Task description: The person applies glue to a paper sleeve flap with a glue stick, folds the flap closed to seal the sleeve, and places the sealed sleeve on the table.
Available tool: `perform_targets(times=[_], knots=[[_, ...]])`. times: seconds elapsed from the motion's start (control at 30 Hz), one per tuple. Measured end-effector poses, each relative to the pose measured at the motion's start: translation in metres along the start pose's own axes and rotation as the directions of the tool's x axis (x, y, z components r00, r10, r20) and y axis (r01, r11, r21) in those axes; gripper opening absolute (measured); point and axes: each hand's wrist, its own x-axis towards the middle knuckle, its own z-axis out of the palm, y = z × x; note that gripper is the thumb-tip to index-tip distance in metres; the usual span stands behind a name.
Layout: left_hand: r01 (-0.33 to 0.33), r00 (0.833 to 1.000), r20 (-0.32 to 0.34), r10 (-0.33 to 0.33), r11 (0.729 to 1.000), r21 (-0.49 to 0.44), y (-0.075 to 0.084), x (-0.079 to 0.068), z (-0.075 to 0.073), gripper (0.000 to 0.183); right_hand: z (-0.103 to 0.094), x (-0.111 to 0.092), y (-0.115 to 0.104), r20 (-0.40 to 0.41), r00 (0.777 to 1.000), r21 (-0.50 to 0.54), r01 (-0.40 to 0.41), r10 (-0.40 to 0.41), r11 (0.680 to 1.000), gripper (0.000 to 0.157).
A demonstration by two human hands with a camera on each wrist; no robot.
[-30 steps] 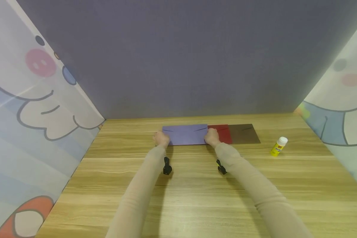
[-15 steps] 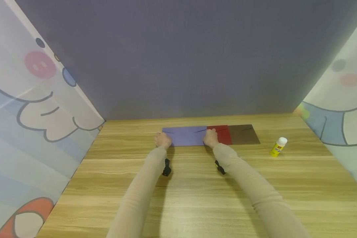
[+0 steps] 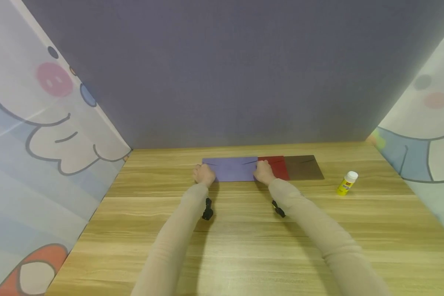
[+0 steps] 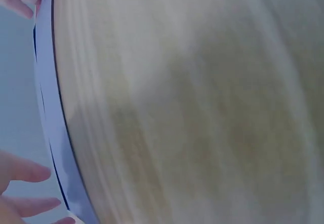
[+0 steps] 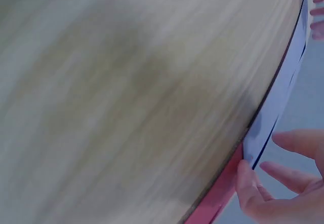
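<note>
A purple envelope (image 3: 231,169) lies flat near the back of the table, its flap side up. My left hand (image 3: 204,174) is at its left end, with spread fingers (image 4: 33,206) at the envelope's edge in the left wrist view. At the right end is my right hand (image 3: 264,172). One of its fingertips (image 5: 244,171) touches where purple meets red in the right wrist view; the other fingers are apart. A red envelope (image 3: 279,167) shows beyond the right hand, partly hidden by the hand. Beside it lies a brown envelope (image 3: 304,168), which adjoins the red one.
A yellow bottle with a white cap (image 3: 347,183) stands to the right of the envelopes on the wood-grain table (image 3: 240,246). A grey panel (image 3: 229,74) rises behind the table. Cartoon-printed cloths (image 3: 7,185) hang at both sides.
The left hand has shifted slightly rightward over the purple envelope's left end. The right hand stays at the other end, and the envelopes show no clear movement.
</note>
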Motion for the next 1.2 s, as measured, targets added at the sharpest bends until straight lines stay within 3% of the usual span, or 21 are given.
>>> perform_targets(times=[0.07,0.17,0.33,0.47,0.73,1.03,1.2], knots=[[-0.030,0.999,-0.027,0.030,1.000,-0.008,0.001,-0.001,-0.001,0.024,-0.022,-0.025,-0.022,0.030,0.999,0.004,0.022,-0.022,1.000,0.017],[-0.107,0.993,-0.057,0.105,0.993,-0.047,0.006,-0.005,-0.006,0.024,-0.037,-0.044,-0.032,0.042,0.995,0.004,0.091,-0.091,0.996,0.026],[-0.259,0.966,-0.042,0.257,0.963,-0.079,0.019,-0.016,-0.015,0.026,-0.048,-0.052,-0.029,0.035,0.985,0.046,0.170,-0.172,0.984,0.038],[-0.321,0.947,-0.003,0.322,0.941,-0.111,0.028,-0.029,-0.022,0.031,-0.058,-0.059,-0.027,0.032,0.977,0.047,0.210,-0.211,0.977,0.038],[-0.457,0.881,0.022,0.473,0.862,-0.218,0.033,-0.058,-0.034,0.028,-0.089,-0.084,-0.025,0.029,0.968,0.001,0.251,-0.251,0.968,0.034],[-0.516,0.824,0.070,0.563,0.795,-0.318,0.023,-0.083,-0.045,0.028,-0.125,-0.112,-0.004,-0.016,0.968,0.010,0.252,-0.252,0.968,0.032],[-0.545,0.793,0.077,0.604,0.760,-0.354,0.015,-0.097,-0.046,0.026,-0.143,-0.127,0.010,-0.078,0.957,0.012,0.282,-0.280,0.959,0.032]])
